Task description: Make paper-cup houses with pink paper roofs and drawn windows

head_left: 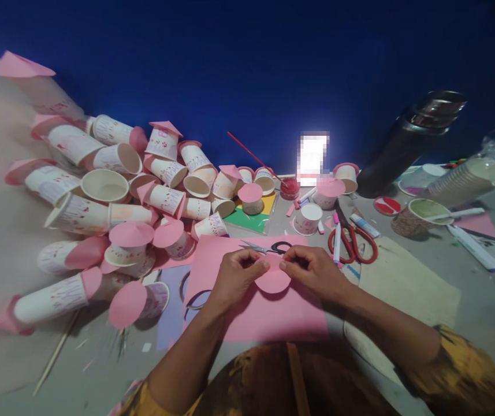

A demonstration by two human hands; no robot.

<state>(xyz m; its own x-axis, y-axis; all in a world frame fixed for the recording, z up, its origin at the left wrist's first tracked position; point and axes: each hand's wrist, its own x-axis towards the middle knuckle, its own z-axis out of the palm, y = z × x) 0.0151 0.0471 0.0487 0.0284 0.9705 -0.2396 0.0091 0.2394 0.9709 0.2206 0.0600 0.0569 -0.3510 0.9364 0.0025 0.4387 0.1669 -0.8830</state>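
Your left hand (237, 274) nearly closed, thumb and fingertips pinching pink disc (273, 281) at upper left edge. Your right hand (314, 270) likewise, pinching upper right edge. One disc between hands, above one large pink sheet (282, 320); broad face up toward you, rounded edge nearest you, outline round, so long axis hard to tell. Two pairs of scissors: small scissors (265, 250) just beyond disc, blades pointing left; red-handled scissors (353, 241) right of your right hand. One dark flask (409, 141), far right.

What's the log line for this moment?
left hand: pinching pink paper disc | right hand: pinching same disc | below: pink sheet | beyond: black-handled scissors | left side: paper cups
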